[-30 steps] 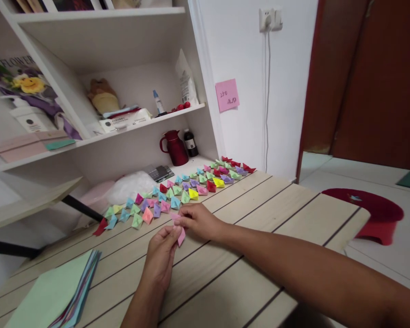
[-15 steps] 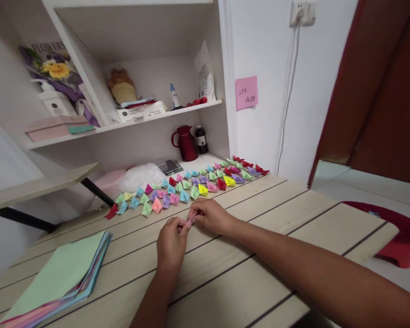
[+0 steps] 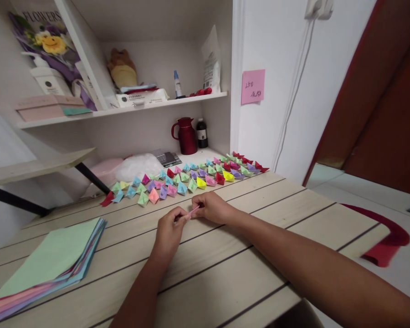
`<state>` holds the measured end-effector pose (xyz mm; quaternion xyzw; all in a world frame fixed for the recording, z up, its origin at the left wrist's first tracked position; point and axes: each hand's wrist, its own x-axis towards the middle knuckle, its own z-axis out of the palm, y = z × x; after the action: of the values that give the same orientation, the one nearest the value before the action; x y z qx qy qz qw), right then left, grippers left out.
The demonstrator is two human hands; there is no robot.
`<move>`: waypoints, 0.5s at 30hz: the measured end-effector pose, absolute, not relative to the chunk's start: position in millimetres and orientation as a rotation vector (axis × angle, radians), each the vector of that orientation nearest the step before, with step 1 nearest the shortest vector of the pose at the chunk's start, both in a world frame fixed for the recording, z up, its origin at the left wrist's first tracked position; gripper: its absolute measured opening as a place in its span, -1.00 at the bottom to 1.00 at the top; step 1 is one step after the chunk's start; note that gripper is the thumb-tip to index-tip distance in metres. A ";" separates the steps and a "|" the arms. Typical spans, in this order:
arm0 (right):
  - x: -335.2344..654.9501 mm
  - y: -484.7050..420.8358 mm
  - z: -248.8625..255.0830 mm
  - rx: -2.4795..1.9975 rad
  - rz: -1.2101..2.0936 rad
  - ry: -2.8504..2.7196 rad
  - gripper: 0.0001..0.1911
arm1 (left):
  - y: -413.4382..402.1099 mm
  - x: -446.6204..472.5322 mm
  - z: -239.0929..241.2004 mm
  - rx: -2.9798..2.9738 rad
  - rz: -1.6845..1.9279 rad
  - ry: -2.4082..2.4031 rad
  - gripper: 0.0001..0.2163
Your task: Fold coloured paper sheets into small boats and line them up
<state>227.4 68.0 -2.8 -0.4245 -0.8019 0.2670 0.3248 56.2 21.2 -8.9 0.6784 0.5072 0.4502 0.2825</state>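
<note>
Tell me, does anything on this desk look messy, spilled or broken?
Nothing stands out. The folded paper shapes sit in tidy rows, the paper stack is only slightly fanned, and both hands, left and right, pinch a small pink paper.

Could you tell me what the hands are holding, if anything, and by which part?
Both hands, left hand and right hand, pinch a small folded pink paper, one at each end.
</note>
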 end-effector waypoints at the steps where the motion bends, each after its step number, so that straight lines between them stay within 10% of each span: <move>1: 228.3 69.7 -4.0 -1.120 0.712 -2.096 -0.82 | 21.6 56.4 -8.7 1.801 1.208 1.346 -0.88; 8: 234.3 80.4 -8.2 -1.202 0.740 -2.066 -0.86 | 26.2 53.1 -15.6 1.650 1.337 1.355 -0.52; 15: 234.9 81.4 -8.0 -1.190 0.725 -2.077 -0.76 | 24.1 51.4 -13.7 1.786 1.316 1.320 -0.70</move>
<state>234.9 81.4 -8.0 -0.4516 -0.7882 0.2751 0.3148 51.4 24.1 -13.7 0.6649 0.4914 0.4899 0.2767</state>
